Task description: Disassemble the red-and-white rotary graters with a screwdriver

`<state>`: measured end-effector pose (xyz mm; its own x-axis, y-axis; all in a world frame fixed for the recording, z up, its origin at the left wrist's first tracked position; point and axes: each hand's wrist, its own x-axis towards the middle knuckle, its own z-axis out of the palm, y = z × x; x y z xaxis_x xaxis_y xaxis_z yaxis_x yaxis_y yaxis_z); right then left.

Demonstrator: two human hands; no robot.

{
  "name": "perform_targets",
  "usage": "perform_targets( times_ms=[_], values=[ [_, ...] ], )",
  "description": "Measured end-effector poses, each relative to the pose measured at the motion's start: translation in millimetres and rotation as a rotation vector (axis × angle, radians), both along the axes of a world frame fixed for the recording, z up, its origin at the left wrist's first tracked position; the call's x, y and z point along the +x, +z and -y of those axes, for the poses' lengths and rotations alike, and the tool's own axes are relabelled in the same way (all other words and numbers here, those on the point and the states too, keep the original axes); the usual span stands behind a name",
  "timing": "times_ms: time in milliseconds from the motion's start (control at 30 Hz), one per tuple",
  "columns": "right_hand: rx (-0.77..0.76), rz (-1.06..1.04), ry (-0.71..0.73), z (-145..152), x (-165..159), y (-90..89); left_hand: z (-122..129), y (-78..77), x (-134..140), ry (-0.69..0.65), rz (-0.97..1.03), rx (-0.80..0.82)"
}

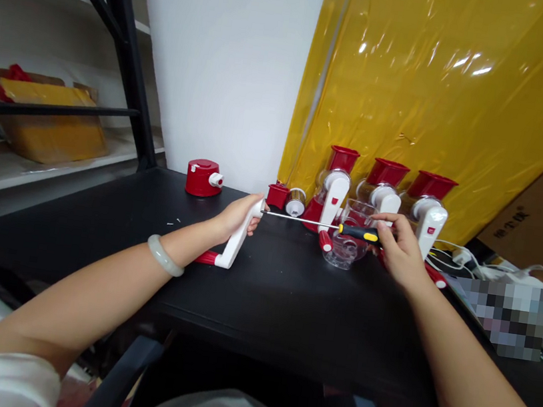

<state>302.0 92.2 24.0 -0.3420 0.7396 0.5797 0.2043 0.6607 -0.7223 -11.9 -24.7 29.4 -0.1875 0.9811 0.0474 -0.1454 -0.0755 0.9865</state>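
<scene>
We judge the work to be partway through: we have a screwdriver with a black-and-yellow handle laid across to a white plastic crank with a red ribbed grip, and its tip meets the crank's upper end. Whether a screw sits there, we cannot tell. The crank is held above the near middle of the black tabletop, joined to no grinder. The fingers of our left hand are closed round its upper end; those of our right hand pinch the rear of the screwdriver's handle.

Counting, we find three red, white and clear plastic grinders at the back right, each with its crank on, so those look done. Apart from them are one round red plastic housing with a white stub, one clear plastic body, one small red plastic hopper-like piece and one metal drum with a white end. To us, these read as the parts left unjoined. Two small white slivers lie on the left. Our tally is one loose crank and one screwdriver.
</scene>
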Motion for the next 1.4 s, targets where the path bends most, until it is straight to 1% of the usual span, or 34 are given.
perform_targets(
  times_ms=[167, 367, 467, 633, 767, 833, 933, 1133, 1300, 1400],
  values=[
    [0.076, -0.087, 0.055, -4.6, -2.6, -2.0, 0.1, 0.4, -0.2, -0.006, 0.005, 0.000],
    [0.051, -0.162, 0.099, -11.8, 0.0, -6.3, 1.1, -0.4, 1.7, -0.018, -0.012, 0.004],
    [0.053, -0.160, 0.101, -13.6, 0.0, -7.0, 1.4, -0.5, 2.3, -0.020, -0.017, -0.010],
    [0.089, -0.187, 0.064, -16.0, -1.2, -7.8, 2.0, 0.5, 2.8, -0.023, 0.000, -0.007],
    [0.020, -0.119, 0.118, -10.6, 0.6, -6.5, 2.3, 1.7, 2.2, -0.008, 0.003, -0.021],
    [0.007, -0.071, 0.108, -5.3, 1.1, -4.5, 2.1, 2.2, 1.7, -0.007, 0.008, -0.012],
    [0.022, -0.049, 0.051, 2.0, -0.3, -0.5, 1.0, 2.2, 0.8, -0.004, 0.012, -0.005],
    [0.035, -0.105, 0.137, 2.1, -1.5, 2.4, -0.9, 0.3, -0.3, -0.008, 0.008, -0.003],
    [0.123, -0.065, 0.143, 0.5, -0.5, 1.7, -0.1, 0.0, 0.7, -0.003, -0.003, -0.006],
    [0.135, -0.073, 0.119, -0.4, -1.0, 0.3, 0.7, 0.7, 1.8, 0.003, -0.002, -0.011]
  ],
)
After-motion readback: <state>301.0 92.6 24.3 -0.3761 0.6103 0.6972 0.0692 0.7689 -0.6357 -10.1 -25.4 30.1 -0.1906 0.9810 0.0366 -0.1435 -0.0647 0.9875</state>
